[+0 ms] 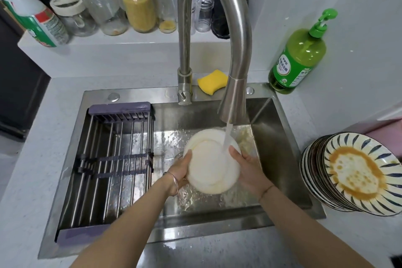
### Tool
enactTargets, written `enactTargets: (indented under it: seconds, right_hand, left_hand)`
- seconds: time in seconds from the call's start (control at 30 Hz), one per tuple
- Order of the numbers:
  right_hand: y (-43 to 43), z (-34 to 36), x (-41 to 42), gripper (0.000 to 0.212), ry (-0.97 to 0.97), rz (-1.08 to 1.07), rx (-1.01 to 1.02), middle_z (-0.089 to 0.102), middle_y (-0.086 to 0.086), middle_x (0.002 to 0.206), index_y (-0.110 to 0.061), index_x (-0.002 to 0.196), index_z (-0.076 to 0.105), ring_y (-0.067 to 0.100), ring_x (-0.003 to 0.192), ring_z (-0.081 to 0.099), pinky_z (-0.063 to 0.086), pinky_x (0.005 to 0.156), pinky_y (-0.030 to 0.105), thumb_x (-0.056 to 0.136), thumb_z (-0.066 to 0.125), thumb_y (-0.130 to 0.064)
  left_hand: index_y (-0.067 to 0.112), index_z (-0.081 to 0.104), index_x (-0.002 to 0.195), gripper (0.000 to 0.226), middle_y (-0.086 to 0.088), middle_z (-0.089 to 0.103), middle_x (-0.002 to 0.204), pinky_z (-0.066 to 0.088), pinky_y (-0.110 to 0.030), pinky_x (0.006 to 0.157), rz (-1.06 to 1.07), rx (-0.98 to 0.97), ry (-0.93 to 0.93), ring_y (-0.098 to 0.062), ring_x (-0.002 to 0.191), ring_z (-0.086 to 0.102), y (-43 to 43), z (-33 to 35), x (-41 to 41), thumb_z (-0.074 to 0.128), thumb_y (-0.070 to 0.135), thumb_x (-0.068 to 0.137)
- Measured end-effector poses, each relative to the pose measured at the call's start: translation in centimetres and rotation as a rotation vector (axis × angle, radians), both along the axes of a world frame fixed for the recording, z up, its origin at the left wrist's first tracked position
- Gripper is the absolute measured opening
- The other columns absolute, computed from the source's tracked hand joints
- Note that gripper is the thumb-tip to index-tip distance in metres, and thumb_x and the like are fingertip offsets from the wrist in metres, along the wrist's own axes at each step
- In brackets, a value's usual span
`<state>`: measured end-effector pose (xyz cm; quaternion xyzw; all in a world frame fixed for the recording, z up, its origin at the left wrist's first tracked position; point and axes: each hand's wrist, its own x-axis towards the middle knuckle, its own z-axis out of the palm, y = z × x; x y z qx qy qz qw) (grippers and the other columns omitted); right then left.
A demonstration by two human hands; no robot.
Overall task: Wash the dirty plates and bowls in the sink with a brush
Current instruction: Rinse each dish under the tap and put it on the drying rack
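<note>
though stained plates at the counter's right edge are cut off, left hand and right hand fingers clasp a blurred, upturned white bowl under running water.

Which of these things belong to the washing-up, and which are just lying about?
Job: white bowl, held by left hand and right hand; running tap; sink; stack of dirty plates.
Idle: yellow sponge; soap bottle; shelf jars; drain rack.
</note>
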<state>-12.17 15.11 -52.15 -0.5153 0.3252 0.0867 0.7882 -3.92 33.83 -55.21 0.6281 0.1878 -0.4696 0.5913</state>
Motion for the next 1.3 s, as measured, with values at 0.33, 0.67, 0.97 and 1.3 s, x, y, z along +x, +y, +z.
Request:
enactTargets:
  seconds: [0.33, 0.67, 0.97, 1.3]
  right_hand:
    - [0.0, -4.4, -1.3, 0.03, 0.136, -0.16, 0.151, 0.065, 0.009, 0.12, -0.017, 0.12, 0.061, 0.03, 0.111, 0.058, 0.053, 0.083, 0.044, 0.098, 0.05, -0.032]
    - [-2.5, -6.2, -1.1, 0.037, 0.152, -0.119, -0.057, 0.065, 0.003, 0.122, -0.021, 0.128, 0.057, 0.024, 0.113, 0.058, 0.05, 0.095, 0.043, 0.097, 0.05, -0.038]
    - [-1.8, -5.7, 2.2, 0.031, 0.125, -0.076, -0.014, 0.069, 0.0, 0.116, -0.023, 0.122, 0.063, 0.02, 0.113, 0.06, 0.049, 0.097, 0.04, 0.099, 0.047, -0.036]
    - [-4.2, -5.0, 0.1, 0.033, 0.148, -0.077, -0.093, 0.068, 0.003, 0.119, -0.021, 0.125, 0.062, 0.022, 0.112, 0.061, 0.052, 0.089, 0.041, 0.1, 0.045, -0.035]
  left_hand:
    - [0.007, 0.042, 0.133, 0.066, -0.017, 0.059, 0.123, 0.055, -0.035, 0.067, 0.029, 0.234, -0.081, -0.032, 0.1, 0.061, -0.7, -2.9, -1.1, 0.06, 0.052, 0.088]
    - [0.016, 0.051, 0.122, 0.038, -0.006, 0.064, 0.106, 0.056, -0.042, 0.079, 0.148, 0.092, -0.18, -0.024, 0.09, 0.062, -2.5, -3.2, -1.3, 0.065, 0.032, 0.091]
    - [0.016, 0.046, 0.13, 0.047, -0.01, 0.063, 0.111, 0.057, -0.035, 0.059, 0.16, 0.123, -0.208, -0.023, 0.085, 0.061, -0.4, -3.1, 0.9, 0.061, 0.039, 0.092]
    - [0.021, 0.048, 0.113, 0.036, -0.005, 0.064, 0.112, 0.058, -0.047, 0.078, 0.112, 0.111, -0.104, -0.026, 0.094, 0.064, -2.5, -3.1, -2.1, 0.055, 0.05, 0.092]
